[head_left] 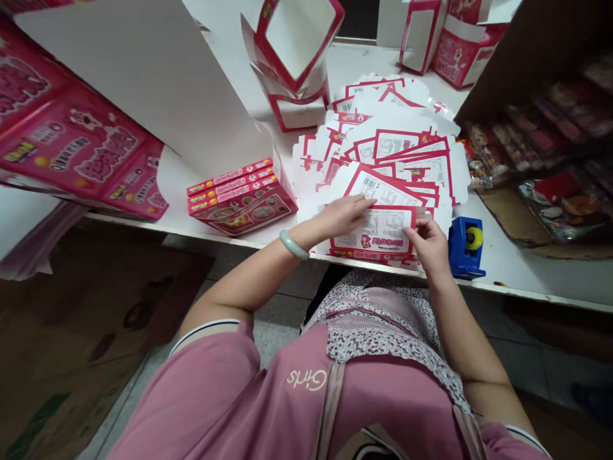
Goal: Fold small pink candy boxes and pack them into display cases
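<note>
A flat pink-and-white printed candy box (383,230) lies at the table's front edge, its printed back facing up. My left hand (342,216) rests across its upper left part, fingers stretched out over the surface. At the box's right end, the thumb and fingers of my right hand (428,241) pinch the edge; the end flap is partly hidden by them. Behind both hands spreads a heap of unfolded box blanks (407,156). A blue tape dispenser (464,250) with a yellow core stands just right of my right hand.
To the left, several boxes stand upright in a display carton (239,198). Larger pink cartons (81,140) are stacked at far left. Open cartons (297,57) stand at the back. On the right, a brown cardboard box (507,217) holds wrapped candy packs (569,201).
</note>
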`<control>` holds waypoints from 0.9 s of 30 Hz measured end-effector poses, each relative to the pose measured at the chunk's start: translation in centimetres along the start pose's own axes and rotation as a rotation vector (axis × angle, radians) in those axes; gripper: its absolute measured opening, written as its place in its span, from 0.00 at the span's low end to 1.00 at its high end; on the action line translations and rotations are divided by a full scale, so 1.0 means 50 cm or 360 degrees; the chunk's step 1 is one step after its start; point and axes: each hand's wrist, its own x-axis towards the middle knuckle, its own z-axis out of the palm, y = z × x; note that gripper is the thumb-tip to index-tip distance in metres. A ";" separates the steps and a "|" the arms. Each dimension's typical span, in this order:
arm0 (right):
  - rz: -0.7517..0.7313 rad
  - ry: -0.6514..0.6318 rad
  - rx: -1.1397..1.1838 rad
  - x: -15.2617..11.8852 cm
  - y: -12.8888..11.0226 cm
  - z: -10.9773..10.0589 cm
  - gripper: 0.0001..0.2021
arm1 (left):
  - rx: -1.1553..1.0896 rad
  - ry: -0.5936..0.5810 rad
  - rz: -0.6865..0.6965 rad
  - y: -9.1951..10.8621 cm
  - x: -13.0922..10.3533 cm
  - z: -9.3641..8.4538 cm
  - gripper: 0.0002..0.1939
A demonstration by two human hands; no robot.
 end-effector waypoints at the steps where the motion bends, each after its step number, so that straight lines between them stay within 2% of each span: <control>1: -0.0085 0.0010 0.0029 0.008 -0.024 -0.004 0.15 | -0.0229 -0.0014 0.0028 0.014 -0.010 -0.029 0.22; 3: -0.0338 0.0026 0.0009 0.023 -0.077 -0.005 0.13 | -0.0698 -0.0069 0.0064 0.036 -0.031 -0.081 0.17; 5: -0.0577 0.0013 -0.0093 0.040 -0.120 0.003 0.15 | -0.1113 0.0031 0.0005 0.042 -0.053 -0.117 0.19; 7: -0.0672 0.0020 -0.0215 0.063 -0.140 0.016 0.25 | -0.1483 0.0235 -0.0061 0.038 -0.069 -0.132 0.24; 9: -0.0608 -0.0040 -0.0226 0.091 -0.136 0.032 0.35 | -0.1730 0.0372 -0.0033 0.031 -0.076 -0.127 0.29; 11: -0.0439 -0.0252 -0.0042 0.118 -0.119 0.049 0.37 | -0.1793 0.0392 0.0048 0.032 -0.070 -0.111 0.34; 14: -0.0224 -0.0544 0.0406 0.140 -0.102 0.066 0.38 | -0.1684 0.0488 0.0110 0.048 -0.043 -0.086 0.39; 16: -0.0156 -0.0549 0.0586 0.140 -0.104 0.071 0.36 | -0.1548 0.0731 0.0085 0.057 -0.022 -0.077 0.39; 18: -0.0103 -0.0445 0.0630 0.134 -0.110 0.070 0.30 | -0.1411 0.0984 0.0042 0.057 -0.007 -0.071 0.36; 19: -0.0078 -0.0378 0.0632 0.131 -0.111 0.069 0.27 | -0.1379 0.1039 0.0027 0.053 -0.005 -0.067 0.35; 20: -0.0059 -0.0300 0.0639 0.129 -0.111 0.068 0.25 | -0.1381 0.1025 0.0015 0.046 -0.006 -0.062 0.35; 22: -0.0028 -0.0185 0.0688 0.124 -0.106 0.066 0.24 | -0.1440 0.0857 -0.0045 0.028 -0.019 -0.048 0.35; 24: 0.0003 -0.0152 0.0743 0.113 -0.099 0.066 0.26 | -0.1491 0.0703 -0.0169 0.010 -0.040 -0.032 0.31; 27: 0.0047 -0.0179 0.0749 0.086 -0.098 0.073 0.28 | -0.1573 0.0585 -0.0365 -0.006 -0.056 -0.026 0.28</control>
